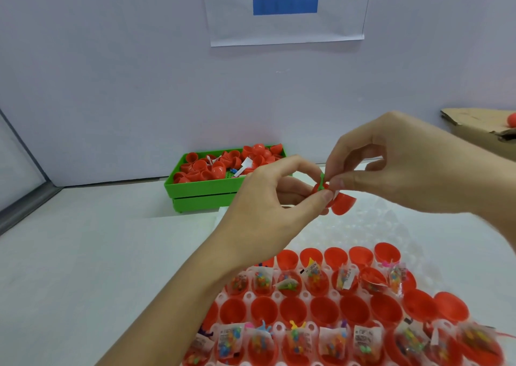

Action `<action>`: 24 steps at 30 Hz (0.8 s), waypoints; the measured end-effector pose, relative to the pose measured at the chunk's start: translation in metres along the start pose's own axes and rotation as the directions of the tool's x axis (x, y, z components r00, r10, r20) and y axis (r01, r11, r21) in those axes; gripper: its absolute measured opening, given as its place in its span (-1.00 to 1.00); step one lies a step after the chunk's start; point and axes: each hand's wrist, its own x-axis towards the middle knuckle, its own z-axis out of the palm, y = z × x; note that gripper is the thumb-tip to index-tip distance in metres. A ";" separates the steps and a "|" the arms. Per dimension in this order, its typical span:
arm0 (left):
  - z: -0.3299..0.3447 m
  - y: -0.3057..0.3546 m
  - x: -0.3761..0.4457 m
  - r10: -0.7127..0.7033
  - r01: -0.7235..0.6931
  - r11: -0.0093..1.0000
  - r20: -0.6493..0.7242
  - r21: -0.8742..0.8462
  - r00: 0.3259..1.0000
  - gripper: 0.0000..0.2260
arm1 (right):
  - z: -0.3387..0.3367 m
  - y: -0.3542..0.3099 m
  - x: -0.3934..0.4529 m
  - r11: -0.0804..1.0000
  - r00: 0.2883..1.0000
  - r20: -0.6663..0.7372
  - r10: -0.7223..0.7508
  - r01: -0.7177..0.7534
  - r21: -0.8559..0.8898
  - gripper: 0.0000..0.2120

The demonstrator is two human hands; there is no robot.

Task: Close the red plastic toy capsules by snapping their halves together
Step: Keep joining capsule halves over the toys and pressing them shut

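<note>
**A:** Status?

**B:** I've got an open red capsule (333,198) held up over the table, between the green bin (206,191) and the holding tray (279,329). My left hand (268,206) pinches it from below, thumb and forefinger curled on the near half. The other half (343,203) hangs open to the right, hinged I think.

**A:** Right hand?

**B:** My right hand (402,164) comes in from above, thumb and forefinger tips pinched on a small green toy piece (322,182) and what looks like a white paper slip sticking out of the capsule. My guess is I'm poking the contents down so nothing fouls the seam when it snaps.

**A:** So not closed yet.

**B:** No. Halves are apart and the toy is proud of the rim. It has to sit inside before pressing.

**A:** Rest of the batch?

**B:** The tray is in front of me, holding rows of open capsules: some halves hold bagged toys (290,337), alternating rows sit empty. That layout keeps each one upright and loaded, ready to pick. All I can see there are open. The green bin against the wall (111,58) holds loose red halves.

**A:** Risk?

**B:** A paper edge trapped in the seam. Judgement only.
</note>
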 end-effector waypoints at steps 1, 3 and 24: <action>0.000 0.000 0.000 -0.004 0.004 1.000 -0.002 -0.015 1.000 -0.87 | 0.000 0.000 0.000 1.000 1.000 -0.004 0.000 0.000 0.006 -0.88; 0.000 0.000 0.000 -0.015 0.015 0.999 0.000 -0.032 1.000 -0.86 | 0.001 0.001 0.001 1.000 1.000 -0.013 0.006 -0.006 0.020 -0.87; -0.004 -0.002 0.001 0.019 -0.020 0.999 -0.029 -0.047 0.999 -0.82 | -0.005 0.009 -0.002 0.954 1.000 0.002 0.012 -0.012 0.301 -0.65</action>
